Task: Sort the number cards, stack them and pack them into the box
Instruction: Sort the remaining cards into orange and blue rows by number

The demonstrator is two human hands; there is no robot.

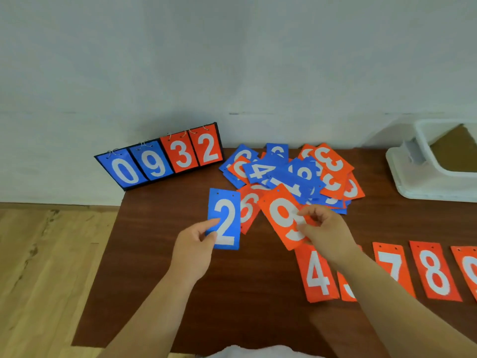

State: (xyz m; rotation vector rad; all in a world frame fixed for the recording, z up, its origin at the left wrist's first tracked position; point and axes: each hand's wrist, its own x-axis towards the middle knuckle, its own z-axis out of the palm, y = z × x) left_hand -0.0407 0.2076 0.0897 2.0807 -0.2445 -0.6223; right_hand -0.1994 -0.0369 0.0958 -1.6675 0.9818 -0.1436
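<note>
My left hand pinches the blue 2 card by its lower corner. My right hand grips the orange 9 card, tilted, beside the mixed pile.

Blue 2 card: upright, digit facing up, left hand pinches its lower left corner above the desk middle. Orange 9 card: tilted, right hand pinches its right side. Loose pile of blue and orange cards, overlapping, mixed angles, at far edge, right of middle. Near right edge: flat row of orange cards, 4, one mostly hidden by the forearm, 7, 8, last cut off by the frame. White box: open, brown inside, far right corner.
</note>
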